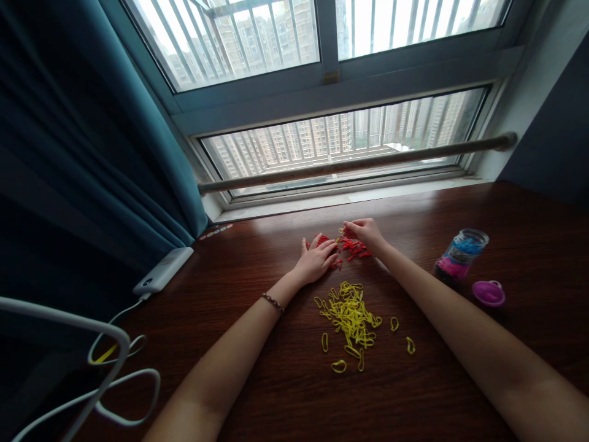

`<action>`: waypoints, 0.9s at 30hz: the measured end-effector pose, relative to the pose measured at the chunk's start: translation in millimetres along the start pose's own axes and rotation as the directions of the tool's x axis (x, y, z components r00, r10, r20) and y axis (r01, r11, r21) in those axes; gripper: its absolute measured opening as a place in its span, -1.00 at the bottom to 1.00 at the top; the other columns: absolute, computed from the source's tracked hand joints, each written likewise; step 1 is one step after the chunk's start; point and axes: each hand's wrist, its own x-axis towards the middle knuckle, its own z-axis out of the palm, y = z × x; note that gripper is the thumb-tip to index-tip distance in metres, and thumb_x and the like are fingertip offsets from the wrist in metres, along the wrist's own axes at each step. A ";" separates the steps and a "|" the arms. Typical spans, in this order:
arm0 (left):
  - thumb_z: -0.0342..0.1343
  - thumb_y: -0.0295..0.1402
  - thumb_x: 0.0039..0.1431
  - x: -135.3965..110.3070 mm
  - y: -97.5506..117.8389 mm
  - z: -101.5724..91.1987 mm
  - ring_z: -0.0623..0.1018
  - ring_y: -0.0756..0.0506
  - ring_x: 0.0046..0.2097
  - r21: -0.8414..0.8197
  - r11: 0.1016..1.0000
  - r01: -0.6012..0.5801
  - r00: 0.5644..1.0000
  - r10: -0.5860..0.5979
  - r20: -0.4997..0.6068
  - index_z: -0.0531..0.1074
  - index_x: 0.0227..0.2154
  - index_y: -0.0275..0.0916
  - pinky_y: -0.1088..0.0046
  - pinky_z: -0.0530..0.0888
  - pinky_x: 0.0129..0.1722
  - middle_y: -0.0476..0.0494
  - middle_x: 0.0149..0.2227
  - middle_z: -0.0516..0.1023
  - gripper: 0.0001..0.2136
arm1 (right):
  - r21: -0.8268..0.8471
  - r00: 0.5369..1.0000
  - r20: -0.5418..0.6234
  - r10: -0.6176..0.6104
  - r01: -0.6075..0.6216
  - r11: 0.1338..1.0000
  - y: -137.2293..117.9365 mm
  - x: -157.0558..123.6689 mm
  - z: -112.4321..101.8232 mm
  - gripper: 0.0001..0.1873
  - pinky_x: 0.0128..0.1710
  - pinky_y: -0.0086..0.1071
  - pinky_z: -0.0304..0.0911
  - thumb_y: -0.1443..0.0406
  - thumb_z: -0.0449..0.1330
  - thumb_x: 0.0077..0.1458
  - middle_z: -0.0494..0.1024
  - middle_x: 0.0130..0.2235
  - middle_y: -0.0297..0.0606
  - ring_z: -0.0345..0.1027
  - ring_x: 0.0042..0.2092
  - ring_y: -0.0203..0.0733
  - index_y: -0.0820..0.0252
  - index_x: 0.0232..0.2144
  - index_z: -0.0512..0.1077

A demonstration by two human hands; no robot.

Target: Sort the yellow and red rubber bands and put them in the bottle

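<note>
On the dark wooden table, my left hand (317, 259) lies with fingers spread over a pile of red rubber bands (324, 240), covering part of it. To its right, my right hand (364, 232) is closed in a pinch, with a small yellow rubber band (341, 231) at its fingertips. More red bands (353, 248) lie just below that hand. Another bit of yellow (337, 240) shows by the left fingertips. Nearer to me is a heap of yellow rubber bands (352, 314), with several loose ones around it.
A clear jar (461, 254) with blue and pink contents stands on the right, beside a purple lid (489, 293). At left lie a white power bank (163, 270) and a white cable (113, 328). A metal rail (359, 166) crosses the window behind the table.
</note>
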 end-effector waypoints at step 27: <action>0.16 -0.30 -0.04 -0.2 12.1 -23.0 0.46 0.01 -0.44 -0.843 0.535 0.058 0.998 -0.028 0.051 0.46 -0.43 -0.38 0.51 0.40 -0.42 -0.12 -0.47 0.49 -0.79 | 0.058 0.850 0.499 0.171 -0.230 0.972 -10.4 -6.2 -18.3 -0.70 -0.68 -0.62 0.12 0.18 0.26 -0.11 0.48 -0.55 -0.24 0.24 -0.61 -0.48 0.40 -0.49 0.47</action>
